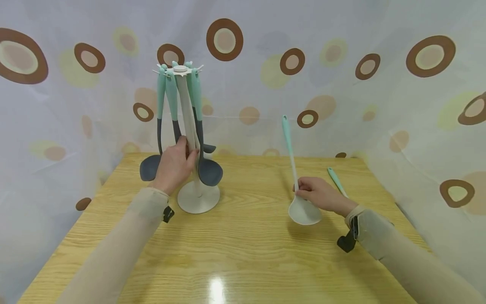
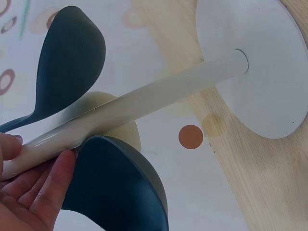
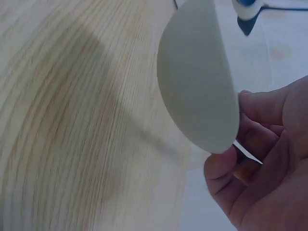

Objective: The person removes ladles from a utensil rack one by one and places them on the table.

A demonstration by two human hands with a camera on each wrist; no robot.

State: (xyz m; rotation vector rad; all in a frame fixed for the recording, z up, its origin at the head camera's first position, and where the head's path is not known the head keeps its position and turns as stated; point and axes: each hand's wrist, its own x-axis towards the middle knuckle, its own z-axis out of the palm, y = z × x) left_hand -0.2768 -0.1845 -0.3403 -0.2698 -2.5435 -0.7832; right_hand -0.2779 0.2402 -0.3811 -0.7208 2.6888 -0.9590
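My left hand grips the white pole of a utensil stand, below its top ring. Several dark utensils with mint handles hang from that ring, among them a dark ladle right of the pole and another dark utensil on the left. Close to my left fingers in the left wrist view is a dark bowl. My right hand pinches a white ladle by its neck, just above the bowl. Its mint handle points up and its bowl is down, over the table.
The stand's round white base rests on the wooden table. Behind my right hand lies another mint-handled utensil, its far end hidden by the hand. A patterned cloth hangs around the table's back and sides.
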